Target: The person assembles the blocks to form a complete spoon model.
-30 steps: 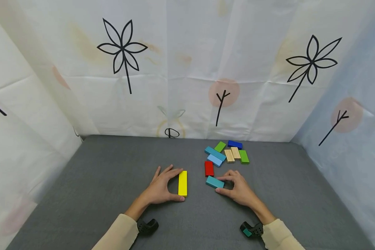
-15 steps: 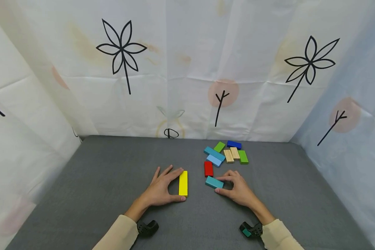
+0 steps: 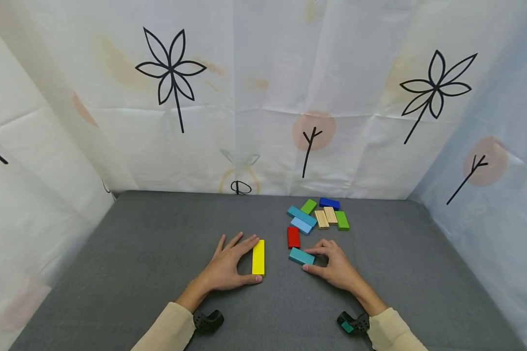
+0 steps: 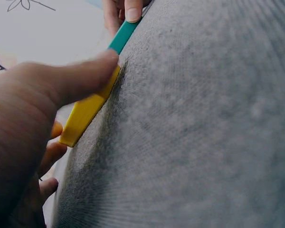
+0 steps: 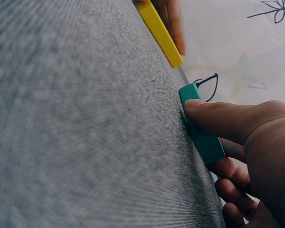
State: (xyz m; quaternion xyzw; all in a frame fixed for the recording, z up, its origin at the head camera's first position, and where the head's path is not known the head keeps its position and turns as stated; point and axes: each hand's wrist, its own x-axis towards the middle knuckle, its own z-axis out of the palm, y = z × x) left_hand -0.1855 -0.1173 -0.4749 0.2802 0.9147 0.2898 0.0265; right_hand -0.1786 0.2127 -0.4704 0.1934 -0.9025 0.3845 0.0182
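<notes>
1. The left hand (image 3: 225,267) pinches the yellow block (image 3: 258,258) by its ends, thumb at the near end and index finger at the far one; its other fingers are spread.
2. The yellow block lies flat on the grey worktop (image 3: 158,234), its length running away from the person.
3. The right hand (image 3: 335,265) pinches the teal block (image 3: 301,256) between thumb and fingers near its right end.
4. The teal block lies slantwise on the worktop, right of the yellow one and apart from it.
5. Just beyond the teal block sits the red block (image 3: 293,238); whether they touch cannot be told.
6. Farther back lie a light blue block (image 3: 300,225) and two wooden blocks (image 3: 326,217).
</notes>
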